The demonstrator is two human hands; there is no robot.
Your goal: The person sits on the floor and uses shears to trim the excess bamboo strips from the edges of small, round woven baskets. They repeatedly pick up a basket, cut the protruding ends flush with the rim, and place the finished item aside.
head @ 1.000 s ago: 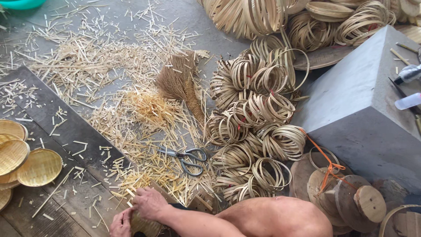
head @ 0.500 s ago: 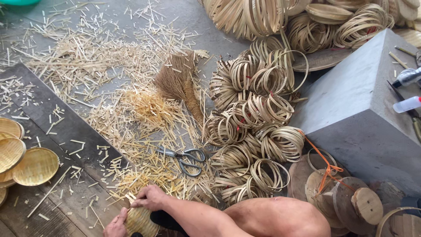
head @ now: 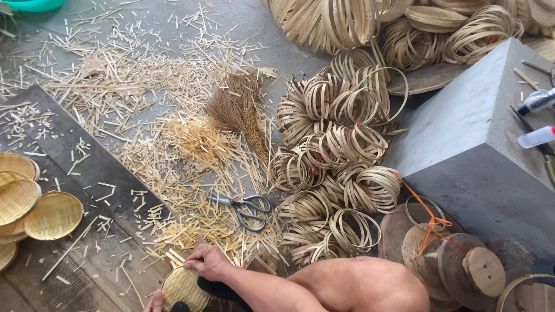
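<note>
Two hands work at the bottom edge of the floor, both on a small woven tray. The right hand rests on the tray's upper rim, fingers curled down over it in a loose grip, not clenched. The left hand is mostly cut off by the view; it seems to steady the tray from below, but I cannot tell how its fingers lie or whether they close on anything.

The tray sits on the dark planks by the person's knee, just short of the litter of bamboo trimmings. Scissors lie among the trimmings just above the right hand, blades pointing left.

What could go wrong, as I judge it: the scissors are half buried in splinters, and a hand reaching without looking could catch the blades or a sharp sliver. The loose grip could also let the tray slip or its rim splay, since only fingertips bear on it.

Finished trays are stacked at the left edge. Bundled bamboo hoops pile up to the right beside a grey block, and a small broom lies mid-floor.
</note>
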